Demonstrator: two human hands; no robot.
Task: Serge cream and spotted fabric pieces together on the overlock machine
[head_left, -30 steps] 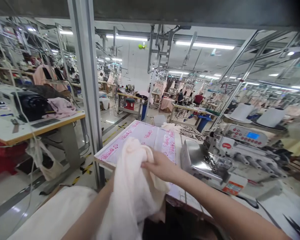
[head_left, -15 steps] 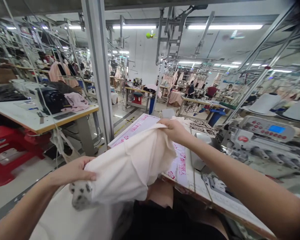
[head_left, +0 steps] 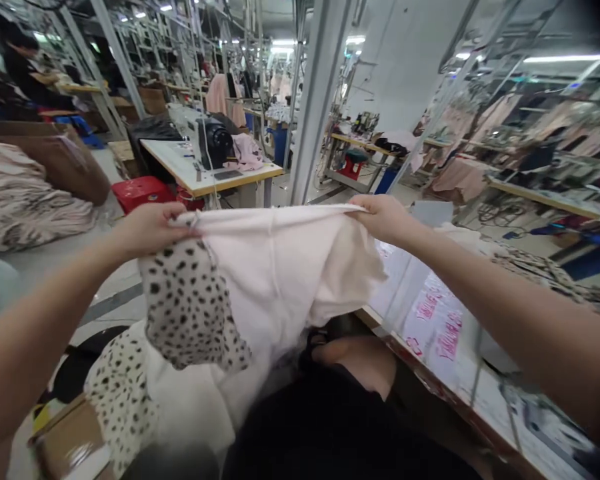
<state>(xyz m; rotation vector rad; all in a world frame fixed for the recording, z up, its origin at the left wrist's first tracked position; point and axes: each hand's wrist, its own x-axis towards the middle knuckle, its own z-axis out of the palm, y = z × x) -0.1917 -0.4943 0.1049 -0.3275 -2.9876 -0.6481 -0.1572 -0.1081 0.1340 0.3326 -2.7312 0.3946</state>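
Observation:
A cream fabric piece with black-spotted sections hangs between my hands, its upper edge pulled nearly straight. My left hand pinches that edge at the left end, just above a spotted section. At the right end my right hand grips the same edge between thumb and fingers. The lower part of the cloth falls over my lap, and more spotted fabric drapes at the lower left.
A worktable with pink-printed covering runs along the right, patterned cloth on it. Ahead left stand a sewing machine and red stool. A fabric pile lies far left, a cardboard box below. A person sits at back left.
The view has turned left. My left hand has risen level with my right, and the fabric is now stretched between them, with much more of its spotted part showing.

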